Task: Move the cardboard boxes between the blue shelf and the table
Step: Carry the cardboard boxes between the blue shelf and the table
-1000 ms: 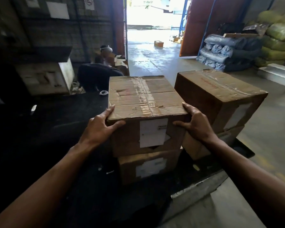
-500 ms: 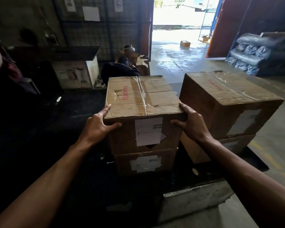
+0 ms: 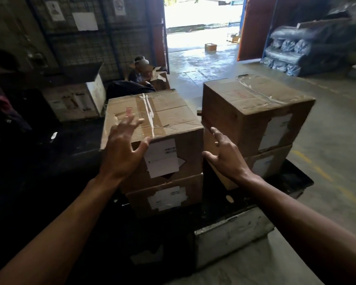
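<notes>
Letting Go of the Stacked Box

Hovering with fingers spread wide and gripping nothing, the left hand (image 3: 119,153) was over the near top edge of the upper cardboard box (image 3: 152,120), and the right hand (image 3: 226,157) was beside its right corner. That box sat squarely on a lower box (image 3: 164,197) on the dark table (image 3: 230,237), close beside a second stack (image 3: 253,112), probably so the piles stayed compact and steady.
</notes>
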Available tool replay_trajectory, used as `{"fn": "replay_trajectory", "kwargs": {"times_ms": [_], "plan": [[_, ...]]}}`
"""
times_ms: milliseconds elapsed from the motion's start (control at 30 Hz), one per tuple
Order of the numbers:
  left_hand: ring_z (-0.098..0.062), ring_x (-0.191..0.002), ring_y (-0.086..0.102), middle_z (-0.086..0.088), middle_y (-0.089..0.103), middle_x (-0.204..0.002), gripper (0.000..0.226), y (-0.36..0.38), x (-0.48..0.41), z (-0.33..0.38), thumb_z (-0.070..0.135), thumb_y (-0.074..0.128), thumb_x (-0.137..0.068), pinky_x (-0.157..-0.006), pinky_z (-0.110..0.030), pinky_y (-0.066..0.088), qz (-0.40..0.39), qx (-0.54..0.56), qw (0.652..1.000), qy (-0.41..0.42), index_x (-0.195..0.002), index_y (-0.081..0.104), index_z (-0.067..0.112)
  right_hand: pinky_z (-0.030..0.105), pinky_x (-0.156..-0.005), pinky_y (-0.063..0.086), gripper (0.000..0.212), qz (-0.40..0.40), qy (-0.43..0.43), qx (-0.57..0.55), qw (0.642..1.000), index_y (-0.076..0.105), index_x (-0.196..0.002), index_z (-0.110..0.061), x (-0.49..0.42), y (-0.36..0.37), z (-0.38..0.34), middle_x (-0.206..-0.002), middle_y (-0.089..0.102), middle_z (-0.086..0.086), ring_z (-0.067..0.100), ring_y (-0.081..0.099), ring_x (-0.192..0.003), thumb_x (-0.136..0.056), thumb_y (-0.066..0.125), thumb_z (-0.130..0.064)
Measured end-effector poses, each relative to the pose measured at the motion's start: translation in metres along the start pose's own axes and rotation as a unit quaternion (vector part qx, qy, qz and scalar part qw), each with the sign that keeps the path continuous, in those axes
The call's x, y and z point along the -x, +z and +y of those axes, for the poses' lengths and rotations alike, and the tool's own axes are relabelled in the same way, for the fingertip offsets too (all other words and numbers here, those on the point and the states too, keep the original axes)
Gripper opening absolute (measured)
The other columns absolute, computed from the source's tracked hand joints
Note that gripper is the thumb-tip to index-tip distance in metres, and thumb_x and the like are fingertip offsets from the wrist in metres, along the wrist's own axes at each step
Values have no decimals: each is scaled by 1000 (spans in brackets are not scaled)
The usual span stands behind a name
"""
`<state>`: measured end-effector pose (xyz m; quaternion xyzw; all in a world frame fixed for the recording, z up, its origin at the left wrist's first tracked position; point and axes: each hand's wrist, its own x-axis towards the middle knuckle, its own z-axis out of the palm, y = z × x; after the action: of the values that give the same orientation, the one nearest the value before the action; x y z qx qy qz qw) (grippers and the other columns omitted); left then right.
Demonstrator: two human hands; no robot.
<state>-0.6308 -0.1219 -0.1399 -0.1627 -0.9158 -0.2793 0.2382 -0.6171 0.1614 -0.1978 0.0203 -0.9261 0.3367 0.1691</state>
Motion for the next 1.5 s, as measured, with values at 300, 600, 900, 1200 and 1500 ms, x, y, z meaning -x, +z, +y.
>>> {"fn": "replay_trajectory", "kwargs": {"times_ms": [300,600,900,1200,1500], "plan": [[-17,-123,55,0,57,-135,55,138,-8,135,43,68,-86,-105,-29,42,-232,134,953,140,-136,54,25,32,-109,39,85,40,198,100,974,41,-148,-12,117,-112,89,-149,48,7,22,46,-136,-80,73,-52],[-22,-120,60,-5,60,-136,61,224,32,310,44,72,-84,-100,-36,46,-435,212,825,293,-138,54,22,36,-100,47,92,220,458,184,841,42,-148,-17,293,-216,81,-141,56,10,27,55,-127,-73,72,-62],[-27,-118,59,-11,64,-128,50,155,173,469,41,70,-87,-95,-34,46,-528,335,613,484,-130,62,16,38,-105,42,83,353,628,290,630,43,-146,-12,446,-235,-78,-142,54,13,29,52,-130,-80,73,-53],[-23,-115,61,-8,67,-122,46,13,322,514,39,72,-86,-94,-32,45,-565,387,413,601,-124,65,14,40,-95,49,75,404,756,341,386,43,-144,-20,585,-203,-278,-136,58,6,28,56,-123,-82,66,-56],[-24,-119,59,-9,61,-132,54,-95,434,567,43,67,-89,-97,-34,45,-549,413,297,663,-133,58,13,37,-87,54,65,474,774,356,224,48,-138,-23,698,-207,-392,-129,62,3,27,61,-112,-82,71,-45]]}}
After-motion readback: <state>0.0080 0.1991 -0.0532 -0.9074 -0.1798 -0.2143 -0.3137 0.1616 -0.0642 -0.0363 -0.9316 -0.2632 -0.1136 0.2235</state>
